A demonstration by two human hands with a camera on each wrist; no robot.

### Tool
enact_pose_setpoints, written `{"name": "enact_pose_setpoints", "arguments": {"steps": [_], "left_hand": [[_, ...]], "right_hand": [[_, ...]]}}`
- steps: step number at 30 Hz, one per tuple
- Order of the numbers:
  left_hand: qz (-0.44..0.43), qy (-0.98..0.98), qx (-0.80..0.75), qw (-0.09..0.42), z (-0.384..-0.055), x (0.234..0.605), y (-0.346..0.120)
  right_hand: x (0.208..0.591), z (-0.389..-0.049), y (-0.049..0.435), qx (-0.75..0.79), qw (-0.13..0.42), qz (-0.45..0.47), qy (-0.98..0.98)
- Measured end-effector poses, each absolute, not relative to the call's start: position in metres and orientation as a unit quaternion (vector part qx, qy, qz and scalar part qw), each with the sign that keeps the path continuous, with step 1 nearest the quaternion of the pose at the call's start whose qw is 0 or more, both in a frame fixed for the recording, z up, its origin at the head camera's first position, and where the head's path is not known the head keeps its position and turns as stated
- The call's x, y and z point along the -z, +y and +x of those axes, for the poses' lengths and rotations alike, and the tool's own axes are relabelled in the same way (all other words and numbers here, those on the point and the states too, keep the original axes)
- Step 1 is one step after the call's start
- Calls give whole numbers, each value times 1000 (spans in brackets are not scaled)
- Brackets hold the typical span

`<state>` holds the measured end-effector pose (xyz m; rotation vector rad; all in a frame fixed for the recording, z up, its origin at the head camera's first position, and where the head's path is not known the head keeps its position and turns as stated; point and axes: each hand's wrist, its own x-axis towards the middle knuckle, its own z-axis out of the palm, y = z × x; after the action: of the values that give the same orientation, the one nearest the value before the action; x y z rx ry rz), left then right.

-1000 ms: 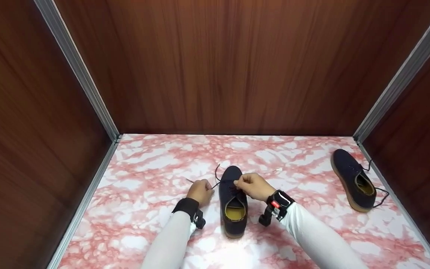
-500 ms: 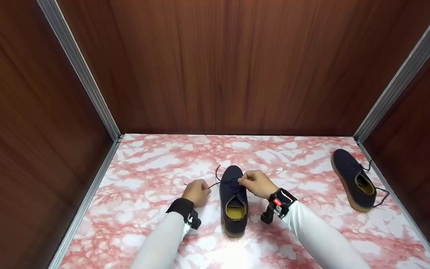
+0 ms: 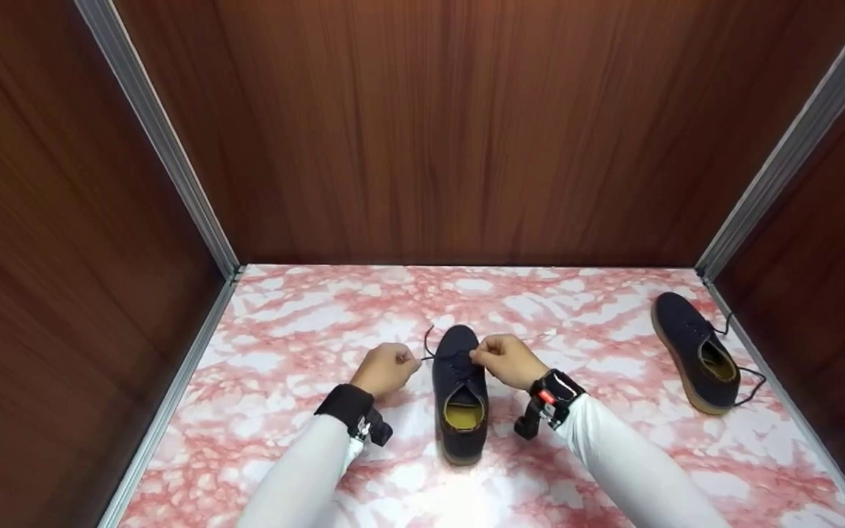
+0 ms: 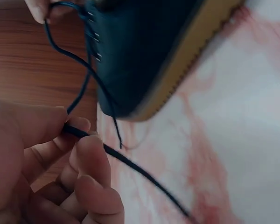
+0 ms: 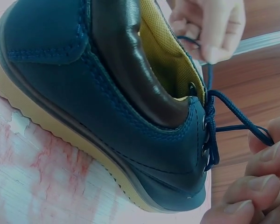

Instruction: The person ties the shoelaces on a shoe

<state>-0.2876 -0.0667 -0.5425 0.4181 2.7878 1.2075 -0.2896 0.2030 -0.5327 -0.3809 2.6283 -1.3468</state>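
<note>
A dark navy lace-up shoe (image 3: 461, 444) with a yellow lining stands on the table, toe pointing away. Just left of it, my left hand (image 3: 382, 370) pinches a navy shoelace (image 4: 144, 172) between thumb and fingertips; its loose end trails past the fingers in the left wrist view. Over the eyelets, my right hand (image 3: 510, 361) pinches a looped part of the lace (image 5: 233, 109), which stretches out from the crossed laces in the right wrist view. Another lace end curls up beside the toe.
A second navy shoe (image 3: 690, 352) with loose laces lies at the far right, near the side wall. The table (image 3: 305, 330) has a red-and-white marbled top. Wood-grain panels (image 3: 422, 132) with metal edge strips enclose it at the back and sides.
My left hand first drew slightly left along the lace, then came back up toward the shoe. The right hand moved a little right and stays at the laces.
</note>
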Motion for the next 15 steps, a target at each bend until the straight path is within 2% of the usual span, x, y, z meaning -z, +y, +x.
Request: {"name": "enact_pose_setpoints", "arguments": {"steps": [7,15], "left_hand": [[134,867,-469,103,-285,526,-63],[115,806,-561,148,-285,512,-57]], "right_hand": [[533,-290,203,456,84,-126,877],[532,-290,203,464,84,-127,872]]}}
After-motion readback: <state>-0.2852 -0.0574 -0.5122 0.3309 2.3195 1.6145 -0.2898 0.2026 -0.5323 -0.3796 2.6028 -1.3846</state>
